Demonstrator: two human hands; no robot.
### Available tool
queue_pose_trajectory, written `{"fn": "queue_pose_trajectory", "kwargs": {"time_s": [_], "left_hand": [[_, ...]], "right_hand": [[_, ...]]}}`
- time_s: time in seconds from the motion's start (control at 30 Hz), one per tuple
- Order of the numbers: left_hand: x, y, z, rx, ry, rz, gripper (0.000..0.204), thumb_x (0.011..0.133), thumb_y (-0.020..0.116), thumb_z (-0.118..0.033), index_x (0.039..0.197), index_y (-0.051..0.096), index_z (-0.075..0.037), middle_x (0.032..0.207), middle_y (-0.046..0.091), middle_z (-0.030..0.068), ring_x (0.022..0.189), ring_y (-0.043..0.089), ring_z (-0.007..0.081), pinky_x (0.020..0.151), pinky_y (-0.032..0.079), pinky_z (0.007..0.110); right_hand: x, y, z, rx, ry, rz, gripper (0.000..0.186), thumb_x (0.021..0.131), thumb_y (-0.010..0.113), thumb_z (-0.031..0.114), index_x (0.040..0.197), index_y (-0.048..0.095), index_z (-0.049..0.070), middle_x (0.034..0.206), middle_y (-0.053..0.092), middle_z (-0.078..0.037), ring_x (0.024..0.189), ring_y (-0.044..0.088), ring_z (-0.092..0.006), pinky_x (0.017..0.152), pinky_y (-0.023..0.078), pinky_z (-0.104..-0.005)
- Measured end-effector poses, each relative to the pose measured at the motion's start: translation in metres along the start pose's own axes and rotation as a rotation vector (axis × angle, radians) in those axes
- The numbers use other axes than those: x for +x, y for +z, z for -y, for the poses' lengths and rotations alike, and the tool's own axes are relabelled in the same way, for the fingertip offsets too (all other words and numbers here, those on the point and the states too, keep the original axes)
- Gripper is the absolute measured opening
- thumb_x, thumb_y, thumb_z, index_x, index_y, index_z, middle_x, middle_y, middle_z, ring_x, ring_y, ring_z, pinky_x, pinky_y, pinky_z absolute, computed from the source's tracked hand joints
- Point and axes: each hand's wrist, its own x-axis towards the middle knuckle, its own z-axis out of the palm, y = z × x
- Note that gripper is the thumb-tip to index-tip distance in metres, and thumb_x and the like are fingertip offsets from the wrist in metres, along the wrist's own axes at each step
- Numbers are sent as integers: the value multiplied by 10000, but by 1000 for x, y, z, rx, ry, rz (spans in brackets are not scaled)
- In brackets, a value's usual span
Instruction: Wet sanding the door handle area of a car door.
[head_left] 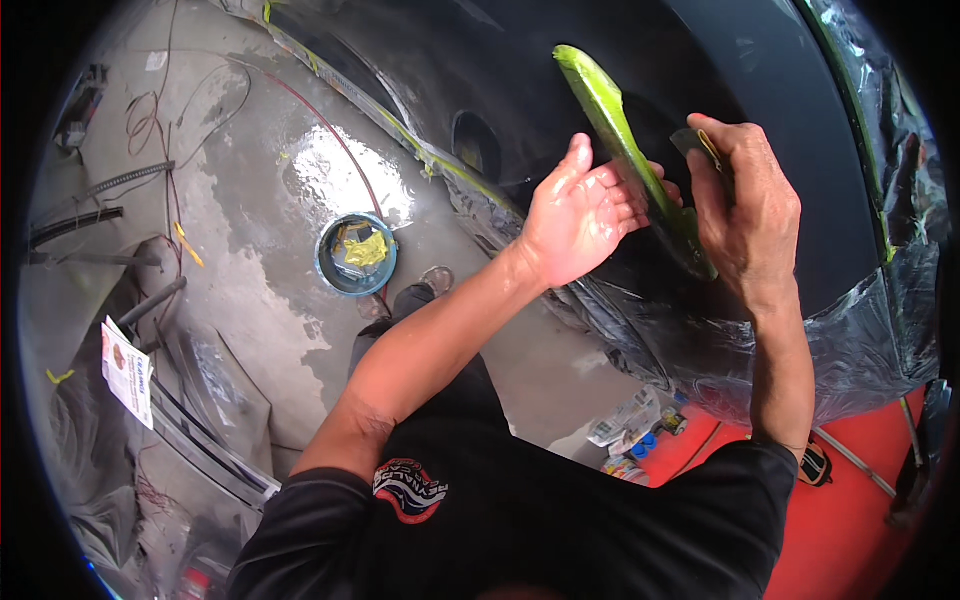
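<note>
A long, glossy green strip [612, 110], slightly curved and shaped like a handle, slants in front of a dark car body panel [760, 50]. My left hand [575, 220] is wet and palm up. Its fingers pass behind the strip and come out on the far side, so the strip lies across them. Whether the strip is also fixed to the panel cannot be seen. Just right of it my right hand [750, 195] is closed around a thin, dark, flat piece [692, 142] with a yellowish edge; its kind is unclear.
By my feet a blue bucket [326, 262] stands on the wet concrete floor, with yellow cloth and small pieces inside. Clear plastic sheeting [850, 345] edges the panel. Hoses [310, 105] cross the floor at left. Bottles and cans [640, 445] sit beside a red surface [840, 530].
</note>
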Motion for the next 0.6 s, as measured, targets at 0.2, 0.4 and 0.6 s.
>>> {"fn": "queue_pose_trajectory", "kwargs": {"time_s": [0.2,0.4,0.6], "left_hand": [[-3,5,-4,132,31,32,731,1146,383,-632,1557,573,-59,1463,697,170,1364,635,291,1136,460,444],[-3,8,6,260,82,0,558,1161,431,-570,1377,657,-108,1361,748,117,1262,675,240,1050,474,407],[1,-4,21,171,148,104,644,1157,334,-639,1370,651,-120,1347,738,172,1262,662,271,1002,432,394]], "right_hand": [[-14,-36,16,-20,60,161,207,925,771,-20,1126,738,21,997,715,-140,878,726,-322,786,588,-401],[-13,-60,28,138,104,282,313,903,707,-80,1203,728,6,946,660,-135,831,686,-322,775,561,-418],[17,-49,-11,-233,-402,345,351,854,756,35,1197,705,83,1137,669,-72,1101,659,-304,911,576,-422]]}}
